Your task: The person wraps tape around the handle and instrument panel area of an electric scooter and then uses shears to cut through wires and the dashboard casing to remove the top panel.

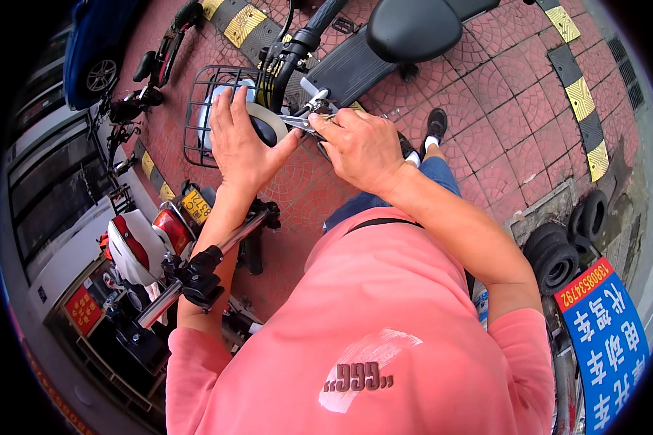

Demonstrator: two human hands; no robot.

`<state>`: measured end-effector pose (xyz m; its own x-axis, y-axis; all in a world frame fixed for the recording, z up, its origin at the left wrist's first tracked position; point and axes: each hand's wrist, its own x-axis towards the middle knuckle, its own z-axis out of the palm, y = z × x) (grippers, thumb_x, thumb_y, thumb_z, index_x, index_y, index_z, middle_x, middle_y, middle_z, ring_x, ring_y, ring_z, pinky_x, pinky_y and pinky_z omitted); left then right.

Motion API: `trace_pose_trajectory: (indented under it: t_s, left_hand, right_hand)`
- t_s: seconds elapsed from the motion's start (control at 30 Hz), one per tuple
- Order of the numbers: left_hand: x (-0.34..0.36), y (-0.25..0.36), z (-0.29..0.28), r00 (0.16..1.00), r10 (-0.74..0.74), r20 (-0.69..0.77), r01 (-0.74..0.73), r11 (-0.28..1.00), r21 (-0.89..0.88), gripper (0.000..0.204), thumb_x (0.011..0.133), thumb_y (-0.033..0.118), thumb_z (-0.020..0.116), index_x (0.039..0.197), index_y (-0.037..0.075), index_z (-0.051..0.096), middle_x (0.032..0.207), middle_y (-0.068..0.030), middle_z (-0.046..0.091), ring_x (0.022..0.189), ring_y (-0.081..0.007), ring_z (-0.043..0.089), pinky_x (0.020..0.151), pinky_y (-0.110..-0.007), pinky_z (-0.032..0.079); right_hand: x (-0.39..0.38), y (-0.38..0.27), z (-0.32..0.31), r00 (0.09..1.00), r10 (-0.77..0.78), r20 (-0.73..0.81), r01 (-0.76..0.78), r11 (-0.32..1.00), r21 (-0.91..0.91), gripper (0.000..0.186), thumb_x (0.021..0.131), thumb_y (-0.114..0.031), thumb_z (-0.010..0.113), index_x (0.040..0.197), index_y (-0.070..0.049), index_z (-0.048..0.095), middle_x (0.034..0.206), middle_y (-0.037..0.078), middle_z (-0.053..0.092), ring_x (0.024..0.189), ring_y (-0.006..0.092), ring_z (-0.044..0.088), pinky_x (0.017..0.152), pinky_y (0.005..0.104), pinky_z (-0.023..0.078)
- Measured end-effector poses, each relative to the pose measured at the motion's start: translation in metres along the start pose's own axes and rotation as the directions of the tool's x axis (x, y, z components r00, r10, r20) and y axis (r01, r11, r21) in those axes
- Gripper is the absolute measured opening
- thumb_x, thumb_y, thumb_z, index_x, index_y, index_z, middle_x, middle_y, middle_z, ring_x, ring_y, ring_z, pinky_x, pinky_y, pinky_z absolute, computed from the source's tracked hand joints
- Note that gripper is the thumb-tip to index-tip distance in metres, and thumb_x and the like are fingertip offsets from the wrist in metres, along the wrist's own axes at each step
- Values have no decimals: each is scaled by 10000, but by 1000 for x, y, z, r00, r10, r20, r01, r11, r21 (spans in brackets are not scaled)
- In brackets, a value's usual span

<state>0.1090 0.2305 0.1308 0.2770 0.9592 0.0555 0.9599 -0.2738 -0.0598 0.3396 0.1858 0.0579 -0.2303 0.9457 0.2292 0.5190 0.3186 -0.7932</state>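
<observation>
From my remote seat, I see the left hand (pixel 241 145) gripping a roll of pale tape (pixel 263 119), fingers spread over its rim and thumb pressed toward the core, while the right hand (pixel 361 147) is clenched around a pair of scissors (pixel 306 123) whose metal tips point at the roll. The tape sits just in front of the wire basket (pixel 207 109) of an electric scooter, close under its black handlebar stem (pixel 297 54). As I judge it, the work is partway along: roll and cutting tool are both in hand and brought together, but I can make out no cut strip, and no wrapped part on the scooter; whether a length has been pulled free is hidden by the fingers. Beyond the hands, a black saddle (pixel 413 27) and footboard lie over red patterned paving (pixel 500 116). A second parked scooter with a red and white body (pixel 134 246) stands at lower left, stacked tyres (pixel 559 257) and a blue signboard (pixel 609 348) at lower right.
</observation>
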Motion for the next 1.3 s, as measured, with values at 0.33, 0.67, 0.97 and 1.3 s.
trace_pose_trajectory:
  t_s: [0.33,0.67,0.97,1.3]
  left_hand:
    - [-2,5,-7,974,-166,155,160,986,47,1097,779,587,914,1624,30,493,1619,-260,502,1483,-475,504,1203,-581,461]
    - [-4,4,0,977,-179,117,175,984,40,1073,773,562,915,1614,37,505,1620,-249,504,1476,-469,509,1188,-583,474]
    - [-4,4,1,983,-160,91,159,987,15,1070,732,544,928,1593,54,523,1584,-266,512,1439,-487,516,1135,-611,492]
    - [3,3,-16,967,-112,230,109,994,26,1056,776,566,924,1622,98,501,1624,-306,469,1476,-517,492,1199,-600,450]
  right_hand:
    - [-13,-4,14,992,114,-43,-106,982,157,399,888,-143,823,1287,-128,817,899,73,673,842,290,743,700,460,602]
    - [4,-15,-2,995,96,33,-97,995,31,412,893,-120,788,1305,-109,811,932,129,714,879,327,769,718,479,622]
    - [3,-11,5,976,207,70,-217,948,232,431,866,-137,817,1296,-122,832,923,114,732,825,347,762,736,485,613]
    - [-2,-2,19,974,219,56,-225,913,340,474,843,-137,836,1317,-122,825,960,119,755,855,350,767,759,489,617]
